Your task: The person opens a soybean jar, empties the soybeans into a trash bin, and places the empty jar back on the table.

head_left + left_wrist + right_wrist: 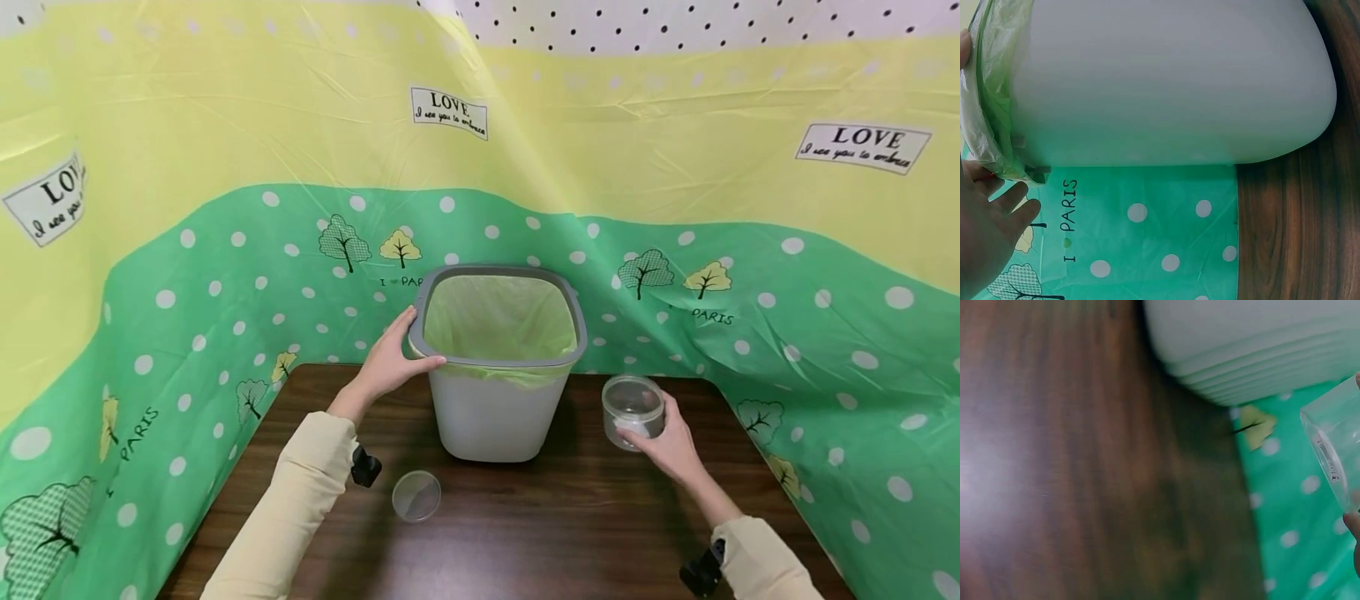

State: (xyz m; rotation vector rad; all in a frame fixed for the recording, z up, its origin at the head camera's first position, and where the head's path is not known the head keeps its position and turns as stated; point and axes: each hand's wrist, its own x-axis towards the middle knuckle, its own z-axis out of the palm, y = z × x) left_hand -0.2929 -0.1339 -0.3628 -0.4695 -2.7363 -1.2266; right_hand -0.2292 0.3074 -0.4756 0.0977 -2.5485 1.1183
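A light grey trash bin [495,417] with a darker grey rim stands upright on the table, lined with a green plastic bag [498,321]. My left hand [390,358] grips the rim at its left front corner, thumb along the front and fingers down the side. In the left wrist view, fingers [1013,203] show beside the bag's folded edge. To the right of the bin, my right hand [671,442] holds a clear round plastic jar [632,400] with no lid on it. Something white shows low in the jar; in the right wrist view, small print marks its base.
A clear round lid [416,497] lies on the dark wooden table [525,533], in front of the bin and left of it. A green and yellow printed curtain [225,250] encloses the table's back and sides, close behind the bin.
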